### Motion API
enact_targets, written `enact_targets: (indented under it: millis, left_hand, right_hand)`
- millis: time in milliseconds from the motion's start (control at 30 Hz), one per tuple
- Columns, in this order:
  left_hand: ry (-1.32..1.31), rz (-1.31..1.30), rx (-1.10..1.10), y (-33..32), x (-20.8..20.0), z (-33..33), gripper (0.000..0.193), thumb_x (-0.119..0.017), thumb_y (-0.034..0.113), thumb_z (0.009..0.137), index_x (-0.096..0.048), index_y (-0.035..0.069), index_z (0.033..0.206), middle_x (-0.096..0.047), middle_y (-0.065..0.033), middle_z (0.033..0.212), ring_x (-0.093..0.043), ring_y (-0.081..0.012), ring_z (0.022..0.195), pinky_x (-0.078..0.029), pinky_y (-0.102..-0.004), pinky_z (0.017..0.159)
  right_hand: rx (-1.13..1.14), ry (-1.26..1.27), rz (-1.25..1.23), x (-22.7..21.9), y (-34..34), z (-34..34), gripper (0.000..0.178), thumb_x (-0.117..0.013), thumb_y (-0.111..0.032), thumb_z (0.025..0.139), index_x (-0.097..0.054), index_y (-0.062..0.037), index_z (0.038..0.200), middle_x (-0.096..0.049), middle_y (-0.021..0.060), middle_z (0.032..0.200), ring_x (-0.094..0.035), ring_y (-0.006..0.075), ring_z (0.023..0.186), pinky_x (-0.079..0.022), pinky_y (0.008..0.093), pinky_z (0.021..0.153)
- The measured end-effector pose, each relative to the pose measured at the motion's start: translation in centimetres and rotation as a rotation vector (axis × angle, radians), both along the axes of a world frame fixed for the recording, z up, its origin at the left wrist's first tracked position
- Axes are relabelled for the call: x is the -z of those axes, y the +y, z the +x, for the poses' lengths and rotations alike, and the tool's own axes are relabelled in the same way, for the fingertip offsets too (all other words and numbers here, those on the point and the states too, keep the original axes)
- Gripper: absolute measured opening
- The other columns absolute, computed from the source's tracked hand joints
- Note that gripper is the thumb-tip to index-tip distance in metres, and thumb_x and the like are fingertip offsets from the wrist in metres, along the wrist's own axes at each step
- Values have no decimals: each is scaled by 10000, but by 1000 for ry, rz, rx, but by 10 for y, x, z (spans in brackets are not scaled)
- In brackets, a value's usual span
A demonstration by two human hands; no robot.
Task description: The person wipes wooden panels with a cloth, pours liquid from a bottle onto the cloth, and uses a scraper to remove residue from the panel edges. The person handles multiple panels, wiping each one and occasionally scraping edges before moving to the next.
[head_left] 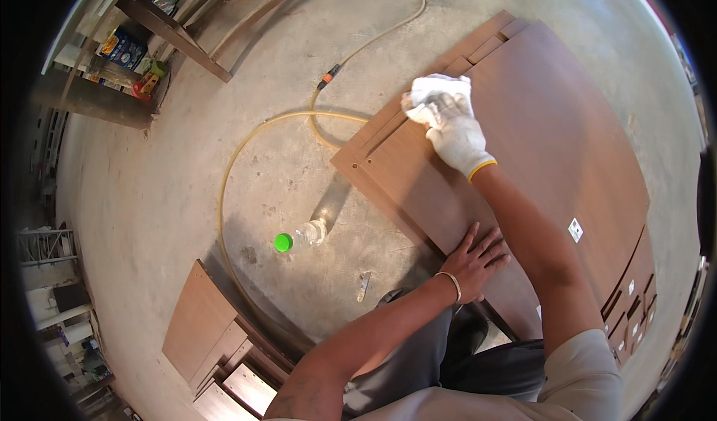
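Over at three o'clock from the middle of my view lies the big brown board (553, 145), flat on other boards (485, 36). A yellow hose (299, 113) loops from eleven round to nine o'clock; I would watch that it doesn't get pulled. At four o'clock the left hand (474, 266), bare, is spread wide, palm down near the board's edge. I think leaning there helps stop slips. At two o'clock the right hand (454, 126), in a white glove (461, 146), holds a bunched white cloth (439, 89) against the boards' upper-left edge. To wipe well, I'd push softly, go in long lines, and rub along the steps. A see-through bottle (312, 231) with a green cap (283, 242) sits at eight o'clock, so I'd mind it.
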State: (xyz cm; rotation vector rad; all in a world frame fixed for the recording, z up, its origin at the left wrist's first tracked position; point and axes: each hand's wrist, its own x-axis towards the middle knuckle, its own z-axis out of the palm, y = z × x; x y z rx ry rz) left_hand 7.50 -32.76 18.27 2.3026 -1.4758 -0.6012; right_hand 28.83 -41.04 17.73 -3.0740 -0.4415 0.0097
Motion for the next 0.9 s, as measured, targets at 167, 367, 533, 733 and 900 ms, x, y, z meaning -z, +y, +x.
enact_targets:
  millis: [167, 367, 533, 733, 900]
  left_hand:
    - [109, 95, 11, -4, 9, -2, 923, -774, 531, 810, -432, 135, 1570, -297, -98, 1681, -185, -339, 1572, -21, -652, 1256]
    - [77, -66, -111, 1, 28, -15, 873, -779, 509, 810, -484, 118, 1532, -355, -110, 1654, -234, -327, 1559, -93, -556, 1276]
    - [278, 167, -30, -1, -8, 8, 938, -797, 483, 798, -414, 117, 1573, -293, -124, 1685, -212, -338, 1568, -116, -483, 1287]
    - [253, 91, -156, 0, 24, -7, 1056, -826, 460, 783, -294, 98, 1620, -243, -167, 1695, -202, -343, 1571, -127, -486, 1288]
    - [192, -6, -215, -18, 7, -13, 1186, -839, 375, 796, -71, 104, 1659, -74, -197, 1723, -129, -351, 1590, -129, -476, 1292]
  right_hand:
    - [-520, 59, 316, 7, 66, -52, 457, -575, -248, 936, -617, -250, 1391, -540, 47, 1510, -418, 244, 1450, -176, 421, 1284]
    - [-383, 137, 397, 4, 77, -39, 373, -566, -207, 938, -698, -256, 1283, -643, -13, 1392, -490, 277, 1401, -230, 470, 1257]
    - [-604, 224, 455, 5, 88, -47, 246, -580, -263, 951, -722, -242, 1150, -511, 62, 1528, -410, 236, 1449, -204, 401, 1272]
    - [-639, 210, 204, -23, 71, -100, 525, -596, -185, 931, -602, -299, 1443, -448, 40, 1617, -299, 283, 1549, -114, 437, 1318]
    - [-586, 106, 232, -10, -7, -161, 370, -610, -248, 916, -720, -267, 1269, -549, 18, 1513, -457, 277, 1439, -273, 411, 1256]
